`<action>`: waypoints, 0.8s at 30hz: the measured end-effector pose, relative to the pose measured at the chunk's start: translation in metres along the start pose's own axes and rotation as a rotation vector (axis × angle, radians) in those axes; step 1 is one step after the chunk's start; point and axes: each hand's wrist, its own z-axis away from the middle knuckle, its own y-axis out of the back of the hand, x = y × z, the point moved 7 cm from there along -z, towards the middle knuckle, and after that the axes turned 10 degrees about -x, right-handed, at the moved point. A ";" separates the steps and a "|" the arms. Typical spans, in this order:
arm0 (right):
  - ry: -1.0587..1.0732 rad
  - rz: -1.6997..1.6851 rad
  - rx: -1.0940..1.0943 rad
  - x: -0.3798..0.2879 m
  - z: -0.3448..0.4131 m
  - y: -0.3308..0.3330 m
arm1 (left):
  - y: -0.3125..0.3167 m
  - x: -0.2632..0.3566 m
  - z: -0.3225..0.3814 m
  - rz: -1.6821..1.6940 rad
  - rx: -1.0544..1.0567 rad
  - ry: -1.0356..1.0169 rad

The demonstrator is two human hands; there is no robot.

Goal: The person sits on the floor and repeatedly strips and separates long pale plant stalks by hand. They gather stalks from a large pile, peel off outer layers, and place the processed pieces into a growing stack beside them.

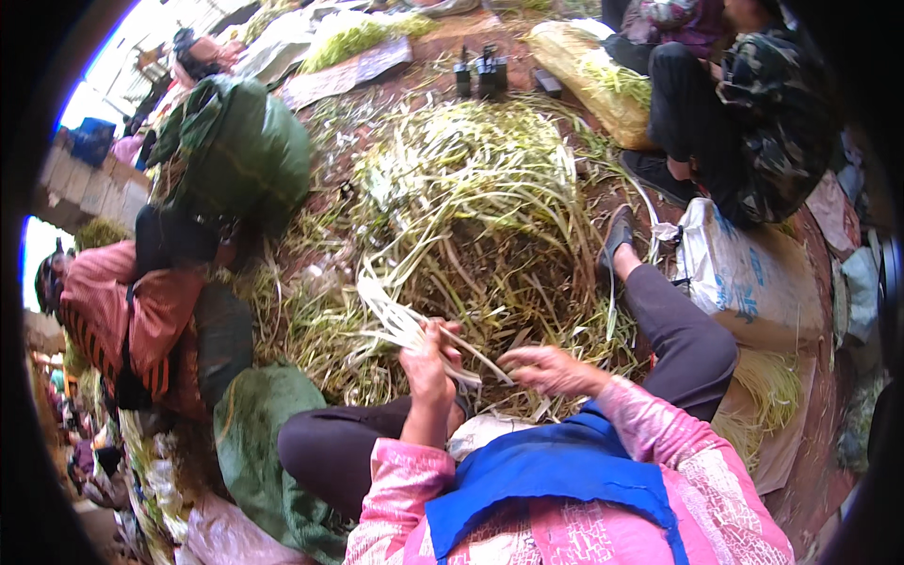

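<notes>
My left hand (pixel 429 360) is closed around a bunch of long pale plant stalks (pixel 387 311), whose cut ends stick out to its right. Just right of those ends is my right hand (pixel 544 369), its fingers partly curled; whether it pinches a stalk is not clear. A large heap of green and whitish stalks and leaves (pixel 487 169) lies on the ground in front of me, with loose scraps around it. A blue apron (pixel 551 466) covers my lap, between my bent legs.
A full green sack (pixel 247 155) stands at the left, a flat green sack (pixel 261 438) by my left knee. A white sack (pixel 748 275) lies at my right. Dark devices (pixel 484 74) stand beyond the heap. People sit at left (pixel 127 311) and upper right (pixel 763 120). Shredded strands (pixel 766 395) lie at right.
</notes>
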 end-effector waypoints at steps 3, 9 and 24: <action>0.140 0.528 0.052 -0.012 -0.012 -0.013 | -0.023 -0.028 0.022 -0.019 -0.043 0.028; 0.048 0.650 0.446 0.005 -0.028 0.113 | -0.042 0.052 0.018 -0.200 0.012 -0.207; -0.071 0.781 0.873 -0.004 -0.004 0.175 | -0.035 -0.014 -0.007 0.001 -0.052 0.194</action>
